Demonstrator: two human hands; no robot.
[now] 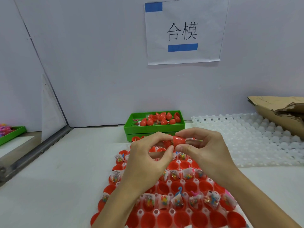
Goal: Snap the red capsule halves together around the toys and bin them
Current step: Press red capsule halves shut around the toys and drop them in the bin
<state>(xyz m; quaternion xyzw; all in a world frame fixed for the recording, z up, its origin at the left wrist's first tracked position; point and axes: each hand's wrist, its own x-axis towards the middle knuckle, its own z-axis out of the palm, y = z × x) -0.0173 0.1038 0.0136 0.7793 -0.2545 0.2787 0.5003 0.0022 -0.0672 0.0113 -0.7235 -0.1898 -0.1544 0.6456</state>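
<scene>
- Both hands up over the middle of the desk, and the right hand [204,150] has its grip on a red capsule half [179,140], thumb beneath, forefinger curled over the top.
- Left hand [148,155] comes in from the other side, thumb and forefinger pinching a second red half [167,143] that is mostly hidden behind the fingers.
- Those two halves sit mouth to mouth right between the fingertips; whether they are fully snapped I cannot tell.
- A bit of clear wrapper shows at the far side of the right-hand piece, just past the knuckles.
- Below the hands, toward the near edge, lies a white holder tray [172,211] packed with open red capsule cups [181,219].
- Several cups carry bagged toys [178,202], small clear packets with coloured bits inside; others stand bare.
- At the far edge, against the wall, a green bin [154,127] holds a heap of closed red capsules [162,120], well apart from the hands.
- To the right, an unfilled white tray [256,142] spreads toward the right edge, with torn cardboard [279,112] lying over its far corner.
- On the wall above, a paper sign [183,32] with blue tape.
- Another green tray [11,134] peeks in at the far left.
</scene>
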